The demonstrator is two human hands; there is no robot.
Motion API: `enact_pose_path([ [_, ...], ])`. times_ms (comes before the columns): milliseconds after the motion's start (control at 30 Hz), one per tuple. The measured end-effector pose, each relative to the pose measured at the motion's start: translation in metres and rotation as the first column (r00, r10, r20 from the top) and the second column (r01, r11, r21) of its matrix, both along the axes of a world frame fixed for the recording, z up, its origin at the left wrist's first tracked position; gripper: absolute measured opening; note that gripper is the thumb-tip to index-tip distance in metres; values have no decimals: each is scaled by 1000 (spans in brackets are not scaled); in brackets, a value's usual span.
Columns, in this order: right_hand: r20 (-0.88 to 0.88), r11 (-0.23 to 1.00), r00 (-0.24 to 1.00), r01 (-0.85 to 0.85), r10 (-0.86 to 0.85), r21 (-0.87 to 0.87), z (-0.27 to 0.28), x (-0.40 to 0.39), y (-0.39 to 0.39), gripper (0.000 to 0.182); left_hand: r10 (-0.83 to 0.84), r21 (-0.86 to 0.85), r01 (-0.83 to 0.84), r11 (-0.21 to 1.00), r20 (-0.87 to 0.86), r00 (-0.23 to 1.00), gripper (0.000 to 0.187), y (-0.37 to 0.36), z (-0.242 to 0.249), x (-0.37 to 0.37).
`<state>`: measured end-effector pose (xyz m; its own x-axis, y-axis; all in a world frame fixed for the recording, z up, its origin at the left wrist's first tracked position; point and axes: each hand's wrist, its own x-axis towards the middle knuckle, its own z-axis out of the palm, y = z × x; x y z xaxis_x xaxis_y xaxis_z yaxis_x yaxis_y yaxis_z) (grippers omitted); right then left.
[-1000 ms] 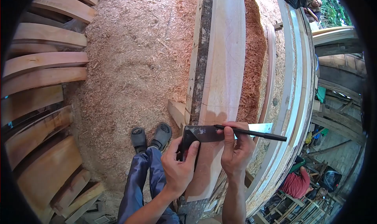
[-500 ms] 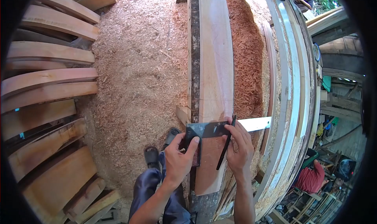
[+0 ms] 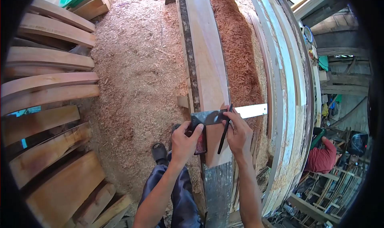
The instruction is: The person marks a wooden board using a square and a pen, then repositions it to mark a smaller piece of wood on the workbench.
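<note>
Metal square (image 3: 209,117), across pale plank (image 3: 207,48), stock (image 3: 201,143) gripped by my left hand (image 3: 185,143), blade (image 3: 250,111) touched by my right hand (image 3: 239,135) (black pen (image 3: 223,138) held too), could skew if either hand slackens.

We see a metal square (image 3: 210,117) set crosswise over a long, pale board (image 3: 208,60) near its closer end, its dark stock at the left edge, its blade jutting past the right. Our slim black pen (image 3: 222,141) slants above the wood, beside the blade.
</note>
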<state>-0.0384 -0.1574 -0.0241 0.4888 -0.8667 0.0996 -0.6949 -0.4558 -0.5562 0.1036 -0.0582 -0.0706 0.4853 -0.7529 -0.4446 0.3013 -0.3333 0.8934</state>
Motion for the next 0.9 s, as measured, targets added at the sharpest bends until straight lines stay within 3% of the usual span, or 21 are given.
enact_pose_path([
  [267, -35, 996, 999, 40, -37, 74, 14, -28, 47, 32, -80, 96, 78, 992, 24, 996, 28, 39, 17, -22],
  [567, -11, 999, 1000, -4, 4, 35, 11, -38, 56, 29, -37, 128, 35, 991, 12, 999, 30, 51, 20, -36],
  [667, -16, 997, 999, -32, 33, 69, 15, -43, 63, 29, -39, 183, 17, 983, 118, 992, 31, 63, 28, -47],
  [900, -115, 986, 989, -80, 97, 146, 26, -66, 95, 32, 75, 215, -89, 972, 70, 995, 31, 104, 34, -87],
])
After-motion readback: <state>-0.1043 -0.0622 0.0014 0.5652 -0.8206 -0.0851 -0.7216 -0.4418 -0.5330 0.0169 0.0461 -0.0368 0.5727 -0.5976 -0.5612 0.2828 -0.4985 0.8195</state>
